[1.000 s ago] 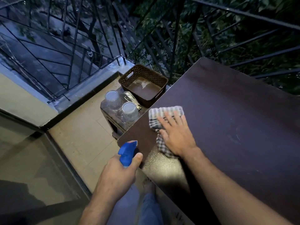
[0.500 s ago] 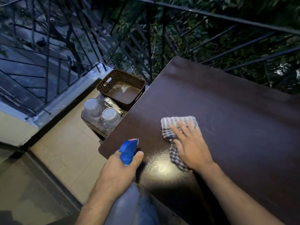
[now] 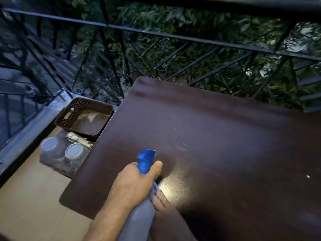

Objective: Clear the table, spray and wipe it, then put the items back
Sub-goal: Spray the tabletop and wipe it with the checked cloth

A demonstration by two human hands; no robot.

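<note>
The dark brown table (image 3: 217, 136) fills the right of the view, its top bare, with a glistening wet patch (image 3: 175, 186) near the front. My left hand (image 3: 132, 186) grips the spray bottle (image 3: 146, 161), whose blue head points across the table; its pale body runs down toward me. Just behind the bottle, blurred fingers of my right hand (image 3: 160, 201) rest low on the table in shadow. The checked cloth is not visible, and I cannot tell whether those fingers hold anything.
Left of the table stands a low stool (image 3: 59, 162) carrying a brown woven basket (image 3: 83, 117), two clear jars with pale lids (image 3: 74, 151) and a small packet (image 3: 78, 139). A black metal railing (image 3: 173, 37) runs behind the table, with foliage beyond it. Tiled floor (image 3: 34, 197) lies at the left.
My left hand has brought the spray bottle in over the table. My right hand has pulled back from the middle of the table toward me, and the cloth has gone out of sight.
</note>
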